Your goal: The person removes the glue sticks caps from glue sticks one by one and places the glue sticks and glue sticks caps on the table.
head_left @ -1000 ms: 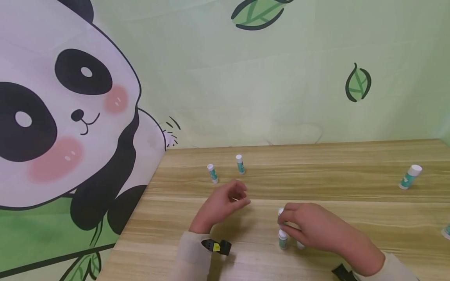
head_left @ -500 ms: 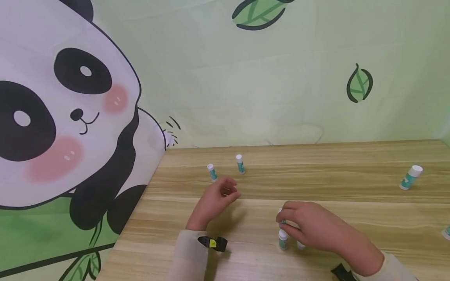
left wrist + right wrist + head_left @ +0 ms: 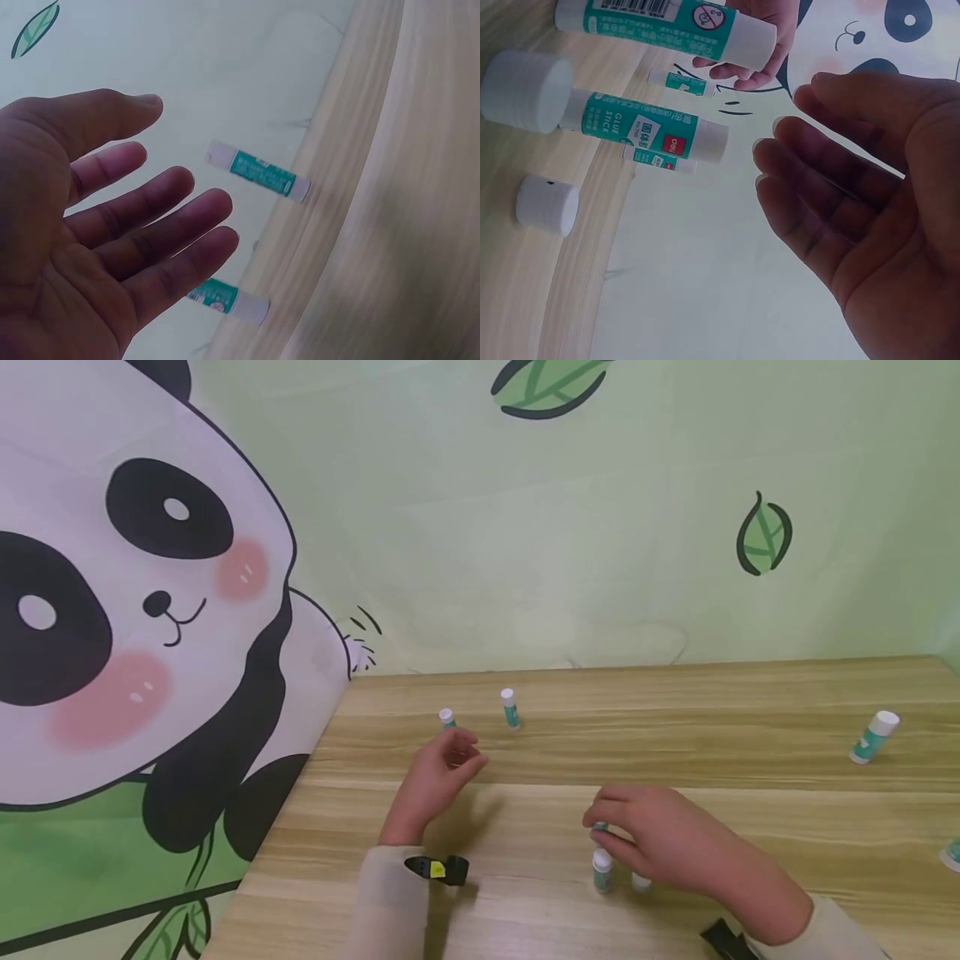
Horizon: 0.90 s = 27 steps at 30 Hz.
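My left hand [image 3: 435, 777] is held over the table with its fingers loosely bent and nothing in them. Just behind it stands a glue stick [image 3: 447, 718], partly covered by the fingers; another glue stick [image 3: 510, 710] stands to its right. In the left wrist view the fingers are apart from both. My right hand [image 3: 667, 835] hovers by two upright teal-and-white glue sticks, a near one [image 3: 602, 872] and one half hidden behind the fingertips [image 3: 780, 150]. The right wrist view shows a gap between those fingers and the glue sticks. Two white caps [image 3: 526, 90] sit low beside them.
A further glue stick [image 3: 873, 737] stands at the right back of the wooden table [image 3: 720, 727]. At the right image edge another [image 3: 952, 855] is cut off. A green cloth with a panda print [image 3: 247, 693] hangs behind and left of the table.
My left hand has moved left and a little away from me, now covering most of the left glue stick. The right hand has shifted only slightly, its fingers still by the same glue sticks.
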{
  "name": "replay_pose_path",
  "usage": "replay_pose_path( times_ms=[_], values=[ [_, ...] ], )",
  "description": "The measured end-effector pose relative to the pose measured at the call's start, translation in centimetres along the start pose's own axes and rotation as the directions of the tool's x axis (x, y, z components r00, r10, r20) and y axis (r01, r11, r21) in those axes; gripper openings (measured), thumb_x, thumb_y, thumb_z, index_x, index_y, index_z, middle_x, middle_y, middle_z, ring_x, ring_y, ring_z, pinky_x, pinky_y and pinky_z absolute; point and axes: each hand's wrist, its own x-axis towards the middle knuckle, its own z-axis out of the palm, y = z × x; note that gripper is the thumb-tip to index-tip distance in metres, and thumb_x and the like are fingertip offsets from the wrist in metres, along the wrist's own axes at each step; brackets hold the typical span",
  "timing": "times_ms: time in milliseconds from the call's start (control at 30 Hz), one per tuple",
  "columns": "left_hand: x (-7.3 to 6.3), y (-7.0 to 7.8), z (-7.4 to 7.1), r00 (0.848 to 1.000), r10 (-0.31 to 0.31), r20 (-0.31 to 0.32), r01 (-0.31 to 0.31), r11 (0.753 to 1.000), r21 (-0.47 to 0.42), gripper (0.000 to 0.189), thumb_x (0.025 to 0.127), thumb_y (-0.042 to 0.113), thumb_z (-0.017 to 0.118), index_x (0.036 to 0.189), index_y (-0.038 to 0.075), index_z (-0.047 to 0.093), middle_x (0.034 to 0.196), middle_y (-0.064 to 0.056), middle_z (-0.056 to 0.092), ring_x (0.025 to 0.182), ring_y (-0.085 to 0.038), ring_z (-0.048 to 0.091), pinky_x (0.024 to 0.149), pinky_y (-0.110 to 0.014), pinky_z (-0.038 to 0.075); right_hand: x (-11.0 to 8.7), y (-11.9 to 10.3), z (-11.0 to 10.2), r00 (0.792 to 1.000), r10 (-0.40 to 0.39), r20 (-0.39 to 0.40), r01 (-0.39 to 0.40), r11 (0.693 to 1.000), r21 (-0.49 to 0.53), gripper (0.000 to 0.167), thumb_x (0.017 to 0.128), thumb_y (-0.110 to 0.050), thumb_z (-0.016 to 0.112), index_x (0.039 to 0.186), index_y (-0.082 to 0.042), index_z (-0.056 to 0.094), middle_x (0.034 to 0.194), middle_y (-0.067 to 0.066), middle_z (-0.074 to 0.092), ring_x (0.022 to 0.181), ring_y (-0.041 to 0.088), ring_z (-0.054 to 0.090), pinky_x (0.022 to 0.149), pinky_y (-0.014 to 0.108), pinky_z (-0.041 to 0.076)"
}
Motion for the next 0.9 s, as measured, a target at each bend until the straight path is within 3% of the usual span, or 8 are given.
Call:
replay_pose_path(
  times_ms=[567, 900],
  values=[
    [0.7, -1.5, -1.5, 0.996, -0.062, -0.063, 0.059, 0.997, -0.059, 0.026, 0.09, 0.026, 0.069, 0.111, 0.016, 0.058, 0.104, -0.007, 0.069, 0.096, -0.022, 0.066, 0.082, -0.038, 0.054, 0.4, 0.0, 0.2, 1.0, 0.002, -0.008, -0.002, 1.0, -0.004, 0.008, 0.089, -0.013, 0.068, 0.096, -0.016, 0.071, 0.09, -0.009, 0.064, 0.075, 0.004, 0.061, 0.067, 0.023, 0.053],
    [1.2, -1.9, -2.3, 0.991, -0.096, -0.096, 0.087, 0.992, -0.09, 0.037, 0.089, 0.029, 0.07, 0.118, 0.009, 0.056, 0.106, -0.008, 0.069, 0.097, -0.023, 0.065, 0.085, -0.039, 0.052, 0.8, 0.5, 0.4, 0.999, -0.019, -0.045, 0.018, 1.0, -0.015, 0.008, 0.088, -0.012, 0.069, 0.095, -0.016, 0.07, 0.092, -0.008, 0.064, 0.075, 0.005, 0.062, 0.066, 0.023, 0.053]
  ],
)
